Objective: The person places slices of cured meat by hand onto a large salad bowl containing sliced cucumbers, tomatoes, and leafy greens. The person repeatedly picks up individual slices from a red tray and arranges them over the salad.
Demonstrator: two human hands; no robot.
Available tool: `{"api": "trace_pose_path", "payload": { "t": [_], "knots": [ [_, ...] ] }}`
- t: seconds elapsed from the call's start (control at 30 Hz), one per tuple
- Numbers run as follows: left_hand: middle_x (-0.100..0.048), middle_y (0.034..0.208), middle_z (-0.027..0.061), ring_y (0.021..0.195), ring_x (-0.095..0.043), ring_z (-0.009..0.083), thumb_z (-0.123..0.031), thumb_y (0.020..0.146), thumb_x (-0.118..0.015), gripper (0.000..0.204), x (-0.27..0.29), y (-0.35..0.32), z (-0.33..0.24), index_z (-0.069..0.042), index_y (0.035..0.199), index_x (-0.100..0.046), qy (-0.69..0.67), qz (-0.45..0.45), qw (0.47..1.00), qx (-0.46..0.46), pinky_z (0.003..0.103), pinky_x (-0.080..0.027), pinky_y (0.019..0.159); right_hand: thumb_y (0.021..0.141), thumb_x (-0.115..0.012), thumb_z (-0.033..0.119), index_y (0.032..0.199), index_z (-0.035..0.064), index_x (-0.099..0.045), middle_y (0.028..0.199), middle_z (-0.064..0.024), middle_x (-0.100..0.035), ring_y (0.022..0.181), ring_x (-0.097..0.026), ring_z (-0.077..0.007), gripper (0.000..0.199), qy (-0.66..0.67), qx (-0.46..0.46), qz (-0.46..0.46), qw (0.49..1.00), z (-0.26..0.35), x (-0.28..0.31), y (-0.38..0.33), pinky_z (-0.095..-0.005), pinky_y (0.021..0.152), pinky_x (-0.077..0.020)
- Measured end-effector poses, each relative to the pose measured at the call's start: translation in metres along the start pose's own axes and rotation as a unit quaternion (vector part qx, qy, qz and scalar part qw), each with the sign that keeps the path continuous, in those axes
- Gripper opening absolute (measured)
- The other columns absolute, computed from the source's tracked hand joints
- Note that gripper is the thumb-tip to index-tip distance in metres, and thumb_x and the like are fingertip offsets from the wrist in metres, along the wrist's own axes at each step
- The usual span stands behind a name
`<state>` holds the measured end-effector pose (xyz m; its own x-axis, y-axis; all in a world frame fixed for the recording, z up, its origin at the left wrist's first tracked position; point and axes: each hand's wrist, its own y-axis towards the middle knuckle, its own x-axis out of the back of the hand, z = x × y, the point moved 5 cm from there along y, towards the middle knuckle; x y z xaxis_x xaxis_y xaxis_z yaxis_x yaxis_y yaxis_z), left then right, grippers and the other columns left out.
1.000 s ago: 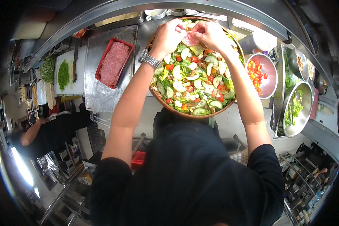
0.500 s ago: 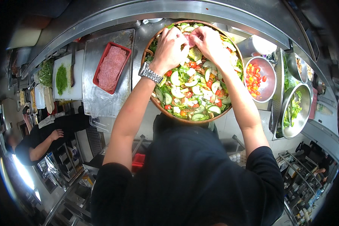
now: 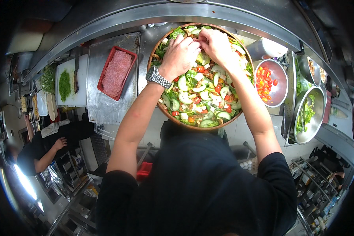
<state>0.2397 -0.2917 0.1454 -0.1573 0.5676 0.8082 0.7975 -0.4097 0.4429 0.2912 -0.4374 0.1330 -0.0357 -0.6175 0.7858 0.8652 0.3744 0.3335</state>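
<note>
A large wooden bowl (image 3: 153, 59) holds a salad (image 3: 204, 94) of lettuce, cucumber slices, cherry tomatoes, white cubes and brown pieces. Above its far part, my left hand (image 3: 180, 57) and my right hand (image 3: 216, 45) meet fingertip to fingertip, both closed in a pinch. What lies between the fingers is mostly hidden; only a little pinkish red shows there. A metal watch (image 3: 158, 76) is on my left wrist. Left of the bowl, a red container (image 3: 102, 82) of pink minced-looking meat (image 3: 118, 71) rests on a metal tray (image 3: 100, 108).
At the left, chopped green herbs (image 3: 64, 83) and a knife (image 3: 76, 74) lie on a white cutting board (image 3: 80, 96). To the right stand a metal bowl of cut tomatoes (image 3: 265, 82) and another with lettuce (image 3: 308, 112). A steel shelf edge (image 3: 177, 11) crosses the far side. Another person (image 3: 47, 145) stands at left.
My hands have drawn closer together over the salad. The pink slice visible between my fingertips before is now nearly hidden. The other person at left has shifted slightly.
</note>
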Motion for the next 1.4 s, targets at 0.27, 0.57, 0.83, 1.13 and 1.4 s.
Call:
{"api": "trace_pose_path", "payload": {
  "t": [0.27, 0.57, 0.83, 1.13, 1.4],
  "knots": [
    [-0.064, 0.109, 0.0064, 0.106, -0.055, 0.029, -0.029, 0.097, -0.064, 0.024, -0.002, -0.008, -0.008, -0.008, 0.1, -0.077, 0.074, 0.052, 0.996, -0.016, 0.045, -0.045, 0.095, 0.089, -0.072, 0.014, 0.098, 0.0064, -0.068, 0.085, -0.0141, -0.071, 0.085, -0.069, -0.0341, 0.012, 0.008, 0.001, 0.027, 1.0, -0.003, 0.005, 0.004, -0.0429, 0.08, -0.0539],
    [-0.068, 0.105, 0.0113, 0.101, -0.06, 0.0312, -0.024, 0.094, -0.068, 0.02, 0.005, -0.004, -0.014, -0.005, 0.097, -0.076, 0.004, -0.018, 1.0, -0.01, 0.044, -0.048, 0.092, 0.089, -0.065, 0.015, 0.098, 0.0057, -0.072, 0.096, -0.0189, -0.071, 0.093, -0.069, -0.037, 0.015, 0.018, 0.01, 0.048, 0.999, -0.004, 0.008, 0.005, -0.0471, 0.087, -0.054],
    [-0.074, 0.099, 0.0082, 0.074, -0.064, 0.016, -0.013, 0.092, -0.072, 0.02, 0.036, 0.011, 0.029, -0.005, 0.111, -0.075, -0.112, -0.076, 0.986, 0.099, 0.031, -0.053, 0.066, 0.092, -0.066, 0.016, 0.104, 0.0025, -0.068, 0.094, -0.0147, -0.074, 0.086, -0.072, -0.0273, 0.018, 0.044, -0.014, 0.022, 0.999, -0.013, 0.02, 0.016, -0.0384, 0.081, -0.0561],
    [-0.075, 0.101, 0.005, 0.084, -0.067, 0.0096, -0.012, 0.095, -0.075, 0.024, 0.124, -0.066, 0.038, -0.007, 0.119, -0.075, -0.122, -0.156, 0.956, 0.216, 0.026, -0.054, 0.077, 0.1, -0.065, 0.034, 0.124, 0.0071, -0.072, 0.099, -0.0076, -0.077, 0.081, -0.07, -0.0158, 0.037, 0.049, -0.112, 0.066, 0.99, 0.016, 0.057, 0.014, -0.0311, 0.08, -0.0548],
    [-0.068, 0.085, -0.0007, 0.067, -0.052, 0.0066, -0.014, 0.095, -0.075, 0.018, 0.21, -0.293, 0.072, -0.001, 0.108, -0.074, 0.031, -0.365, 0.793, 0.486, 0.025, -0.044, 0.061, 0.093, -0.067, 0.013, 0.11, 0.0057, -0.071, 0.092, -0.0081, -0.074, 0.077, -0.07, -0.0166, 0.018, 0.11, 0.107, 0.101, 0.983, 0.132, -0.01, 0.055, -0.0331, 0.074, -0.0561]
  ]
}}
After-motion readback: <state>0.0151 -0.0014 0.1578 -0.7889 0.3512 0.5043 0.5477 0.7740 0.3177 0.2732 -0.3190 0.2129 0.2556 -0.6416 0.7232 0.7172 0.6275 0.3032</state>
